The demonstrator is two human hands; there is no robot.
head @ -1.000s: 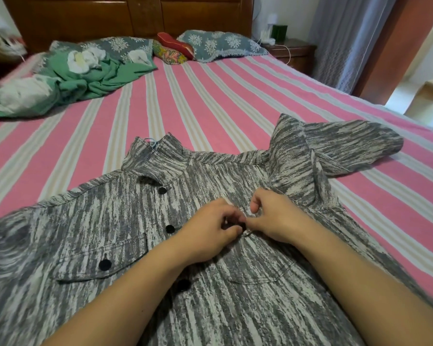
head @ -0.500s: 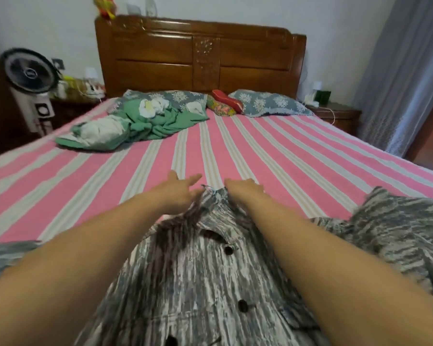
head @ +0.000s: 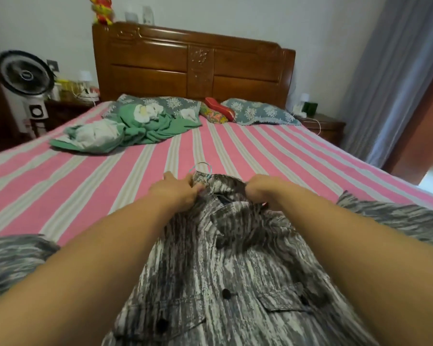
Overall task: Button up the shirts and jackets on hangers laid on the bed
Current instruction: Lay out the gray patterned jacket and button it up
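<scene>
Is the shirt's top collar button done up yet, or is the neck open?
Open. The grey shirt gapes at the collar, showing dark lining, while the left hand and right hand hold its two sides apart.

Two bare forearms come into view from the bottom corners, with no sleeves or cuffs on them as far as the frame's edge. The wrists carry no watch, bracelet or band. The left hand (head: 176, 193) and right hand (head: 264, 189) are ungloved. No rings show on the visible fingers.
</scene>
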